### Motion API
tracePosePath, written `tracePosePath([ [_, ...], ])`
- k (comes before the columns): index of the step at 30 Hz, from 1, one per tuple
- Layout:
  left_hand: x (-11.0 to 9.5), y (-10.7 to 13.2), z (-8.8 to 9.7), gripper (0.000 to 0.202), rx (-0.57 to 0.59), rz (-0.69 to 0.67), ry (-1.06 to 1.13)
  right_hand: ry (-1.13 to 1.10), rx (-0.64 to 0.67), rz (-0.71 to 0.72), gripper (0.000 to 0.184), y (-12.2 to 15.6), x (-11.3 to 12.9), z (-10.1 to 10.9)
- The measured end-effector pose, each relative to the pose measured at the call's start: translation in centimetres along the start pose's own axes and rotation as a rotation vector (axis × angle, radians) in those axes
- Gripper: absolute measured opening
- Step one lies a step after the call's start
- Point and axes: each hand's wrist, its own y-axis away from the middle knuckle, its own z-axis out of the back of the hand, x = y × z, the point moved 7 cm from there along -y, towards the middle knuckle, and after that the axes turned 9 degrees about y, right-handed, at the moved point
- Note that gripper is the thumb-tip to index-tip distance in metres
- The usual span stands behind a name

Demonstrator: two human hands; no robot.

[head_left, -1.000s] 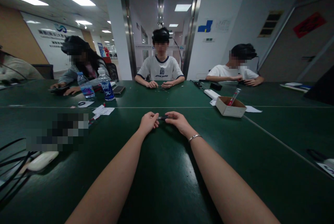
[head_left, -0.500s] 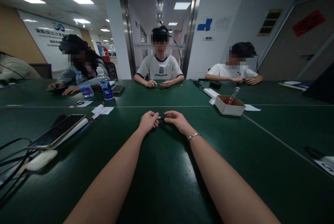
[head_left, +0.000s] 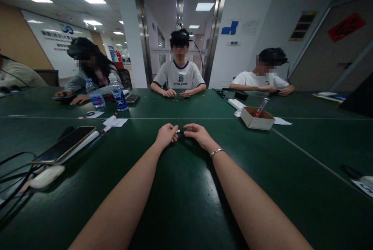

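Note:
Both my hands meet over the middle of the dark green table. Between them is a small, slim black object with a pale, shiny part toward its left end; its kind is too small to make out. My left hand pinches the left end between thumb and fingers. At the other end, my right hand is closed with thumb and fingertips on the black part. A silver bracelet circles my right wrist. Fingers cover both ends of the object.
A phone, a white rounded case and cables lie left. Two bottles stand farther back, near paper scraps. An open box holding a red-and-clear tube sits right. Across the table sit several people wearing headsets.
My hands stay almost in place, still holding the small black object. A bit more of its pale part shows beside my left thumb. The view has shifted very slightly.

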Motion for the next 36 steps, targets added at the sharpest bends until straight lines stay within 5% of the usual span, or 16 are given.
tracePosePath([
  [16,0.2,-0.4,0.0,0.019,0.054,-0.11,0.115,-0.172,0.012,-0.049,0.029,-0.1,-0.2,-0.4],
  [36,-1.2,0.1,0.0,0.034,0.136,-0.275,0.254,-0.117,-0.028,-0.108,0.02,0.0,0.0,-0.3],
])
